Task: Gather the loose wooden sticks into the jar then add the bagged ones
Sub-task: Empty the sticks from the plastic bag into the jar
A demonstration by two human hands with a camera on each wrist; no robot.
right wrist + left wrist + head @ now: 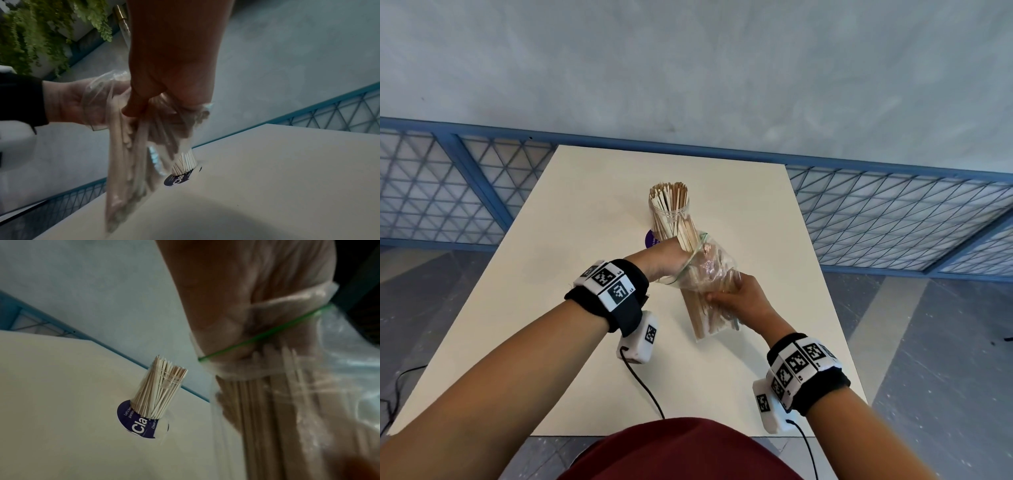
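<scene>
Grey concrete flooring and a blue-framed mesh railing lie behind a cream desk [592, 240], where a clear glass jar [671, 219], already packed with loose wooden sticks [669, 198], stands on a purple-and-white round label [141, 423] toward the far middle of the desk. Just in front of it, lifted off the surface, is the clear plastic zip bag [709, 274] with its green seal line — its mouth points at the jar, its closed end back toward the near edge. The left hand [666, 262] is pushed inside the bag's mouth, fingers curled round the bundle of bagged sticks [700, 315], some of whose tips already poke out beside the jar. The right hand [739, 298] pinches the bag from outside at mid-length, thumb and fingers closed on the film. The loose sticks look finished; the step in hand, as I judge it, is drawing the bagged bundle free. To do that well, the right hand should anchor the plastic alone while the left keeps the bundle tight and pulls along its length — then lowers it upright into whatever gap the crowded jar leaves, easing rather than forcing, since the jar could tip.
</scene>
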